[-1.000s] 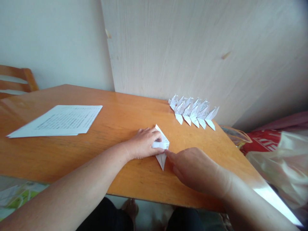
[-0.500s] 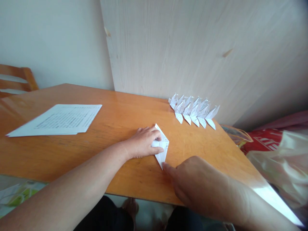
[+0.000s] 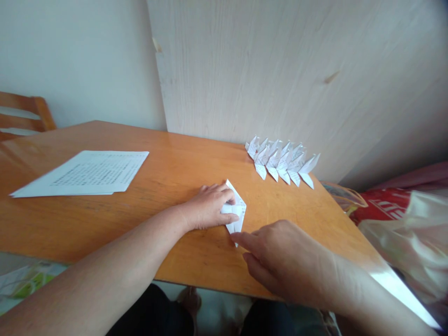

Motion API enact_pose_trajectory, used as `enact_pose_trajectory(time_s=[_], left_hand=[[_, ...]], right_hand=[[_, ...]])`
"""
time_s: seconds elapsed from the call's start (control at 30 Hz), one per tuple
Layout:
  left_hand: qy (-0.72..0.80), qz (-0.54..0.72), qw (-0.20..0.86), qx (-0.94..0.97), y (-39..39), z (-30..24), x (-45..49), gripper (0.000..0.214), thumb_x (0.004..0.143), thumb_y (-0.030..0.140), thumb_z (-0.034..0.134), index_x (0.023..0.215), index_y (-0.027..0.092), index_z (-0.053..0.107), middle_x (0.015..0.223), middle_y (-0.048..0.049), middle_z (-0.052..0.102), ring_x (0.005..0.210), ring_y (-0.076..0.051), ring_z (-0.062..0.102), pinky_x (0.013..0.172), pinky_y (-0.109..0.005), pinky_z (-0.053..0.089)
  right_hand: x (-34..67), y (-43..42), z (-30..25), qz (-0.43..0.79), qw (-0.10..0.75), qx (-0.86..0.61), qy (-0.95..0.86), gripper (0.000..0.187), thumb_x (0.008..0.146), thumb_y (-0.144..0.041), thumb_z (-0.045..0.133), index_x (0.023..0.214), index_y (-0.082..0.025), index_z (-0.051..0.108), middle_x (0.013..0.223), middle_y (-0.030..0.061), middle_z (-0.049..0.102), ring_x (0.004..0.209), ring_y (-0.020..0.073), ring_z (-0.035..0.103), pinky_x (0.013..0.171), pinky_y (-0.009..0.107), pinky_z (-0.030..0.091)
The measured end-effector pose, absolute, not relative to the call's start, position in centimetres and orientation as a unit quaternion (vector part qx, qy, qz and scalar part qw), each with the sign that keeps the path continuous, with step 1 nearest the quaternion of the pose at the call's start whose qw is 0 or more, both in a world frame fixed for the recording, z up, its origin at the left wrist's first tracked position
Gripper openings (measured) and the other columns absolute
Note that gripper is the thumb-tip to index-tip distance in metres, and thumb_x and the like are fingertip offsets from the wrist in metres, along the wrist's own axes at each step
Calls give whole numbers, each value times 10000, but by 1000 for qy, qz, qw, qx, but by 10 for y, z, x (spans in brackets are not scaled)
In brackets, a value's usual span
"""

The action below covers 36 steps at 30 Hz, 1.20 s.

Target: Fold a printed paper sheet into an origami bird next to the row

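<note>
A folded piece of white paper (image 3: pixel 240 210), kite-shaped with a pointed lower end, lies on the wooden table. My left hand (image 3: pixel 210 206) rests over its left side, with thumb and curled fingers holding it down. From the right, my right hand (image 3: pixel 276 254) reaches in with its index finger stretched across the paper's lower tip, touching it. The right thumb is apart from that finger, and the remaining fingers are partly hidden.
Several folded paper pieces (image 3: pixel 282 161) stand in rows at the table's far right, by the wall panel. A stack of printed sheets (image 3: pixel 94 173) lies on the left. Bags (image 3: pixel 399 224) sit beyond the right edge; a chair (image 3: pixel 26 112) is at far left.
My right index finger has moved slightly left and up, from the right edge of the paper's lower tip to across it. The right thumb now shows apart. My left hand has stayed in place.
</note>
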<state>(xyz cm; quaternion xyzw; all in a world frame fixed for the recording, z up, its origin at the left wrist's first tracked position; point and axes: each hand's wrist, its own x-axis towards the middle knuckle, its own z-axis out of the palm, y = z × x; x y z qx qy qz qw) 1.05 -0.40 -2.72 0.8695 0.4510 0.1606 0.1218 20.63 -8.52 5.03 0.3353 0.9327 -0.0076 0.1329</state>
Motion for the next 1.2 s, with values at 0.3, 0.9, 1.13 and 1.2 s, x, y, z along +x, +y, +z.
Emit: enact_pose_trajectory(time_s=[0.3, 0.9, 1.13, 1.2], left_hand=[[427, 156, 146, 879, -5, -22, 2, 333, 815, 496, 665, 1047, 270, 587, 1191, -41, 593, 1152, -272, 532, 927, -395, 381], [364, 207, 364, 832, 17, -31, -20, 353, 829, 143, 584, 1165, 231, 645, 1189, -20, 662, 1077, -183, 612, 951, -301, 453], [365, 212, 394, 816, 24, -39, -23, 371, 802, 58, 502, 1081, 220, 686, 1233, -17, 678, 1109, -171, 625, 985, -313, 451], [361, 219, 399, 814, 26, -42, -24, 375, 802, 53, 489, 1067, 222, 695, 1236, -17, 683, 1114, -170, 629, 991, -319, 452]], right_hand=[[208, -89, 48, -8, 115, 350, 930, 274, 924, -332, 476, 1097, -235, 664, 869, 73, 745, 725, 234, 681, 656, 331, 443], [212, -87, 43, -41, 101, 345, 932, 194, 863, -298, 543, 994, -233, 671, 675, 27, 693, 560, 188, 623, 487, 290, 279], [214, -86, 41, -43, 89, 346, 933, 179, 854, -310, 548, 964, -247, 674, 661, 25, 691, 513, 186, 601, 465, 307, 217], [215, -86, 40, -40, 83, 344, 934, 183, 860, -322, 538, 956, -246, 674, 662, 30, 692, 507, 188, 602, 463, 310, 206]])
